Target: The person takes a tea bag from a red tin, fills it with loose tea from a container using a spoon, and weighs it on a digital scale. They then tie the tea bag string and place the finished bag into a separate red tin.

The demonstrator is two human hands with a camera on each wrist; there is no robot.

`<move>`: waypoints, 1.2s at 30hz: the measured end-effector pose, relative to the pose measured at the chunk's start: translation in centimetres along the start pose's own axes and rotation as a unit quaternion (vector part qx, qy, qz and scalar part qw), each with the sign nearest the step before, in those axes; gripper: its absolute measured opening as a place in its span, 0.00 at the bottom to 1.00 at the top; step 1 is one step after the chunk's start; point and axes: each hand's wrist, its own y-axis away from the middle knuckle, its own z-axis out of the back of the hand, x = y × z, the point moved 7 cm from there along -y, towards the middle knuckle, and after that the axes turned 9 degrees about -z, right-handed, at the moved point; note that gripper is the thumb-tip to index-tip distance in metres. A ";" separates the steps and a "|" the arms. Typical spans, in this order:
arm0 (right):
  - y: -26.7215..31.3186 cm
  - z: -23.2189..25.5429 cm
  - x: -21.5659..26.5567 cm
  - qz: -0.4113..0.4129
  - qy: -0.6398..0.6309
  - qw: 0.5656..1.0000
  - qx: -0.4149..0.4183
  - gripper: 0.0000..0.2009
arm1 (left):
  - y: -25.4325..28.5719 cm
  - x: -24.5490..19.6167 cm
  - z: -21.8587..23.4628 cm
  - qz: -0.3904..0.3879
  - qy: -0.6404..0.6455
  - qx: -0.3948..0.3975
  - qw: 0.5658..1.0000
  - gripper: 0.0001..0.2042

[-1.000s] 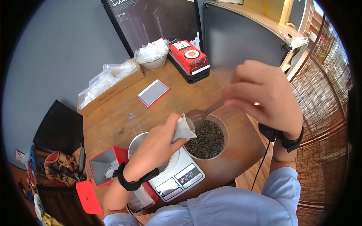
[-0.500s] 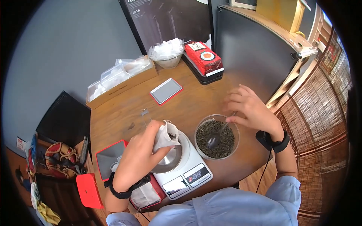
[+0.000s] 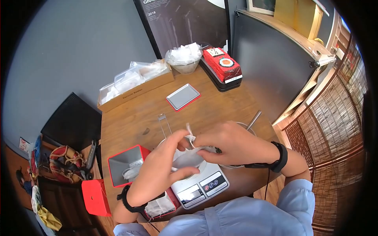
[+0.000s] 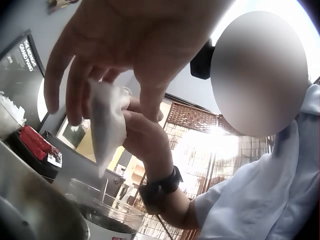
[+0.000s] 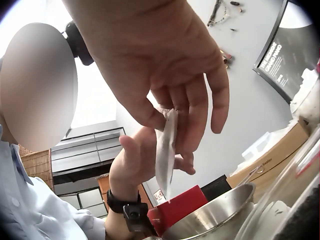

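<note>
A white tea bag (image 3: 189, 159) with a string hangs over the metal bowl (image 5: 220, 215). My right hand (image 3: 232, 143) pinches the bag's upper edge between thumb and fingers. Close around its other side is my left hand (image 3: 155, 167), its thumb standing apart and its fingers beside the bag and string. The bowl sits on a white kitchen scale (image 3: 204, 187), mostly covered by the hands. To the right, a clear tub (image 4: 125, 215) holds dark loose tea leaves. A spoon (image 3: 254, 120) leans in it, its handle up; my right hand hides most of the tub in the head view.
Beside my left forearm stand an open red tin (image 3: 128, 165) and another red box (image 3: 161, 206) with white bags inside. A red-edged lid (image 3: 183, 97) lies mid-table. Behind are a carton of packets (image 3: 136, 87), a bowl of white bags (image 3: 185, 67) and a red package (image 3: 222, 65).
My right hand has let go of the spoon, left it in the tea leaves, and moved left to pinch the tea bag. The left hand has spread its thumb away from the bag.
</note>
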 end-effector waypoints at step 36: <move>2.7 -2.2 -2.0 -0.015 0.150 0.986 0.076 0.27 | 3.6 2.7 3.8 0.016 -0.061 -0.020 0.998 0.05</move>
